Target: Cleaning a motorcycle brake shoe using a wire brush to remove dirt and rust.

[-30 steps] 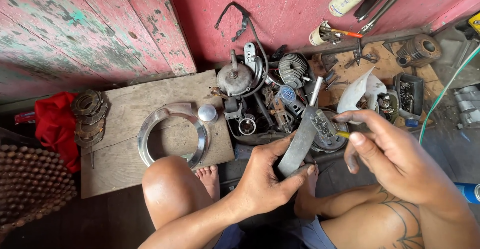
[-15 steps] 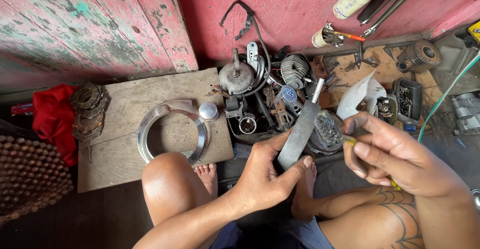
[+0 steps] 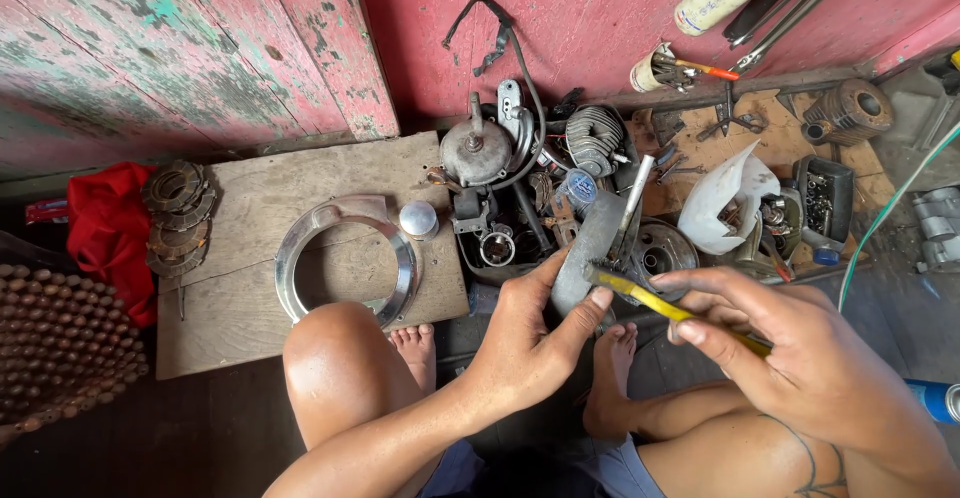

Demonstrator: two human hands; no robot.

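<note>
One view only, from the head camera looking down at a seated person's knees and hands. The left hand (image 3: 525,343) is wrapped around the lower end of a flat, grey, elongated metal part (image 3: 590,248), thumb on the near face and fingers curled behind, so the part stands tilted upward and away from the body with its upper face exposed. That hold appears meant to steady the part and present its edge to the tool. The right hand (image 3: 790,348) is closed in a pinch on the yellow handle of a small brush (image 3: 665,303), thumb and forefinger pressed together near the handle's middle. The brush runs leftward from that grip; its dark bristled head meets the right edge of the grey part, just above the left thumb tip. The worked piece therefore lies between the two hands, held by the left and touched only by the brush from the right.

Surroundings: a worn wooden board (image 3: 250,208) on the floor carries a bright chrome ring (image 3: 345,258) and a small round silver cap (image 3: 418,220) just beside it. A stack of rusty toothed discs (image 3: 177,213) sits at the board's left edge, against a red cloth (image 3: 105,228). Beyond the hands lies a cluster of dark engine parts (image 3: 520,178), with a torn white plastic container (image 3: 725,198) to its right. A peeling pink wall (image 3: 300,48) closes the scene.
</note>
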